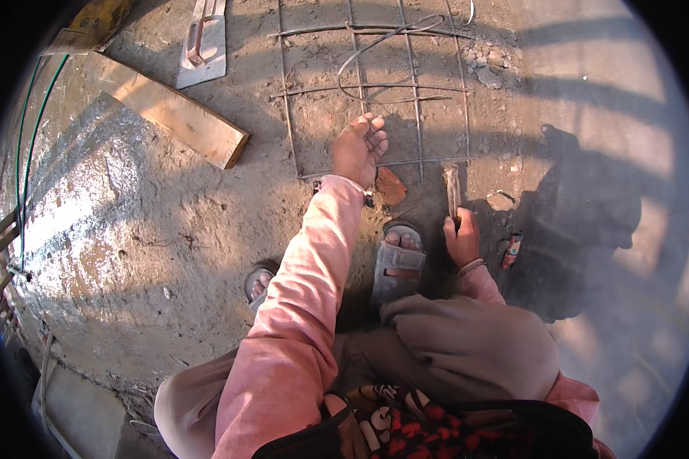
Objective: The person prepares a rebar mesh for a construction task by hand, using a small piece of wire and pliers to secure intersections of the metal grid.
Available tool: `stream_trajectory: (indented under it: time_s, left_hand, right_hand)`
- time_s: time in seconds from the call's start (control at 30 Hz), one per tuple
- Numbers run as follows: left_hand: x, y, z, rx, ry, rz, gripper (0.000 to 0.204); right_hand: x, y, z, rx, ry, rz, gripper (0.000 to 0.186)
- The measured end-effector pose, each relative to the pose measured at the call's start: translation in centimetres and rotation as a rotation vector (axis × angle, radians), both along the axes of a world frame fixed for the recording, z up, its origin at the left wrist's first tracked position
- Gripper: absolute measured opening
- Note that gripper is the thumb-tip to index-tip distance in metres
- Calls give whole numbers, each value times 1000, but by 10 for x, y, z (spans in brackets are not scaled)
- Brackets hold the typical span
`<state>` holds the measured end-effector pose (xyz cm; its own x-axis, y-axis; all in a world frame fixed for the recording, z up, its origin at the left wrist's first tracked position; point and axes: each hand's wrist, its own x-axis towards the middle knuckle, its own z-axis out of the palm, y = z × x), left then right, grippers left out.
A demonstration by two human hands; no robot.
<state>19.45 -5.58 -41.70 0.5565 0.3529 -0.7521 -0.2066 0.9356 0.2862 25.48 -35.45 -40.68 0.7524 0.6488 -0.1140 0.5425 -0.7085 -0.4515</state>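
Observation:
A grid of thin steel rods [417,115] tied crosswise lies on the ground in front of me. My left hand [360,149] is closed, its fingers curled around one of the lengthwise rods near the grid's close edge. Over the far half of the grid loops a loose bent wire [340,76]. Low to the ground at the grid's near right corner, my right hand [463,236] grips a short wooden stick [452,187], which points away from me. Whether that stick is a tool's handle is unclear. A broken piece of red brick [390,186] rests beside my left wrist.
A wooden plank [172,111] lies slanted at the left, below a plastering trowel [204,42]. Wet ground glistens further left, near a green cable [34,130]. Stones [501,200] and a small red wrapper [511,251] are right of my hand. My sandalled feet [400,260] are close by.

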Motion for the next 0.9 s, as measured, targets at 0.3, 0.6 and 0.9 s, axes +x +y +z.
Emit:
stream_trajectory:
  time_s: [0.3, 0.6, 0.9]
  left_hand:
    - [-7, -5, 10, 127, -3, -27, 27]
    - [-11, -2, 22, 286, 73, -87, 44]
    - [-11, -6, 20, 421, 147, -125, 40]
  right_hand:
    - [35, 119, 114, 156, 1496, -298, 46]
    - [65, 173, 117, -256, 1378, -181, 62]
    - [52, 194, 117, -219, 1568, -210, 67]
